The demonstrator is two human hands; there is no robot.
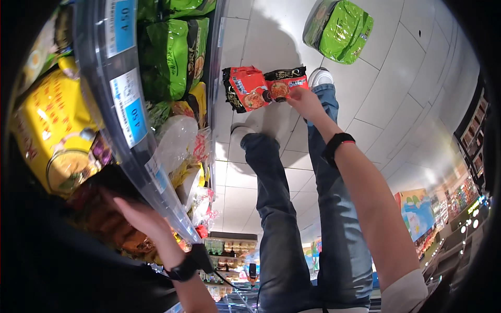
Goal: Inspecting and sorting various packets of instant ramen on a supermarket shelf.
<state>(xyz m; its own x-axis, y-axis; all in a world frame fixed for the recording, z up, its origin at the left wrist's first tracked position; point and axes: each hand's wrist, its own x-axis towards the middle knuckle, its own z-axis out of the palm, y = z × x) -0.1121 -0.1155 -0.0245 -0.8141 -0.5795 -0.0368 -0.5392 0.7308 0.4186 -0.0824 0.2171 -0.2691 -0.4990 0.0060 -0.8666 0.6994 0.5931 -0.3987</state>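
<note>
My right hand (307, 102) pinches the edge of a red-and-black instant noodle packet (282, 89) above the floor. A similar red-and-black packet (247, 89) hangs against its left side; whether the two are joined I cannot tell. At the lower left, my left hand (140, 217) reaches into the shelf with its fingers stretched out, against a dark reddish-brown packet (112, 221). Shadow hides part of that packet and of the fingertips. Just beyond that hand stands a yellow noodle packet (57, 130).
A clear shelf edge with price labels (127, 107) runs along my left. Green noodle packets (180, 57) and clear-wrapped goods fill the lower shelf. A green multipack (342, 31) sits on the tiled floor (386, 99), beyond my shoes (320, 77). Lit displays (417, 214) stand to the right.
</note>
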